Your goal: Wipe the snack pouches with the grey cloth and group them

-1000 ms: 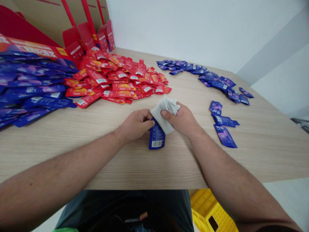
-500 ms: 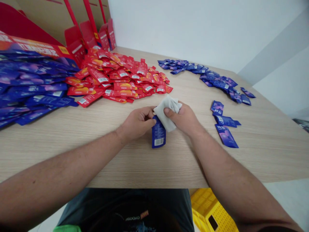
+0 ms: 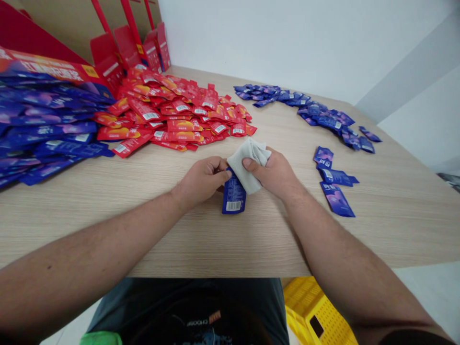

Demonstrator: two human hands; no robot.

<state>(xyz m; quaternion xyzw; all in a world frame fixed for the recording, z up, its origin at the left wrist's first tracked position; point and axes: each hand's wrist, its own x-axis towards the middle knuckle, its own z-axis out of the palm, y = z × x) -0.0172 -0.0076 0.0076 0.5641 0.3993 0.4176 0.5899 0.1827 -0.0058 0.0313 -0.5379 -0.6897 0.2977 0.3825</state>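
Observation:
Between thumb and fingers, my left hand [image 3: 206, 179] pinches the top of a small blue sachet [image 3: 234, 195], whose printed side with a barcode faces up. My right hand [image 3: 275, 172] is closed on a folded whitish cloth [image 3: 247, 160], its thumb lying on top. The cloth overlaps the sachet's upper right edge; whether it presses on it I cannot tell. Part of the sachet's top is hidden under the cloth and my left fingers. Both hands are above the middle of the table, close to each other.
Red sachets [image 3: 179, 115] lie heaped at the back left, beside a pile of blue sachets [image 3: 53, 129]. More blue sachets [image 3: 316, 115] form a row at the back right, with several nearer [image 3: 336, 199]. Red cartons [image 3: 129, 48] stand behind. A yellow crate [image 3: 316, 306] is below the table [image 3: 179, 258].
The blue sachet's lower end has swung slightly to the left and up. Both hands keep their hold, and the cloth stays against the sachet's upper right. The view has shifted a little.

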